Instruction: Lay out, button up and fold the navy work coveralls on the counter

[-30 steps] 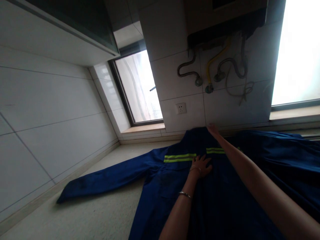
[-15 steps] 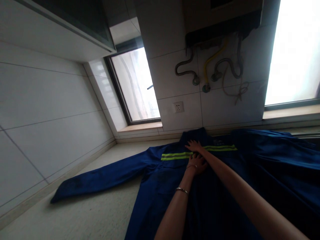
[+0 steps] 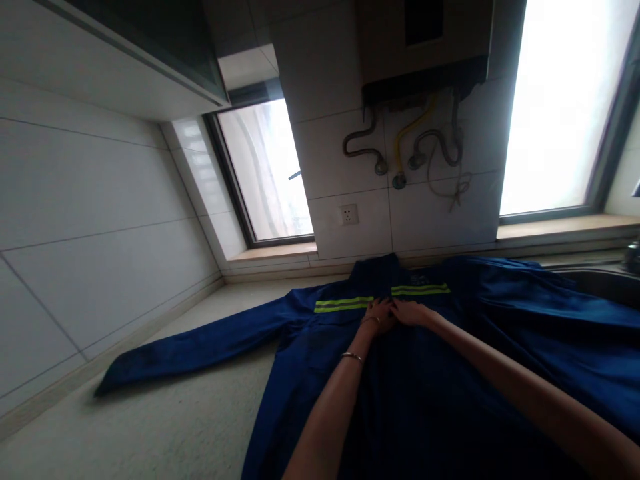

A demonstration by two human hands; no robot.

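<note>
A dark blue work jacket [image 3: 320,373] with yellow-green reflective stripes lies spread front up on the counter, its collar toward the wall. One sleeve stretches out to the left. At the chest, on the front opening just below the stripes, my left hand [image 3: 381,319] has its fingers bent and closed on the cloth. Right beside it, touching or nearly so, my right hand [image 3: 411,313] pinches the jacket's front edge with fingers together. The exact grip of both hands is hard to see in the dim light. Bracelets circle my left wrist and forearm.
The pale counter [image 3: 175,427] runs along a tiled wall with a power socket [image 3: 349,214]. A water heater [image 3: 425,60] with hoses hangs above. Windows stand left [image 3: 265,173] and right [image 3: 560,120]. A sink edge [image 3: 575,270] shows at the right, partly under the jacket.
My right hand, spread flat near the collar before, has come down beside the left hand and closed on the jacket front. The view has shifted slightly to the right.
</note>
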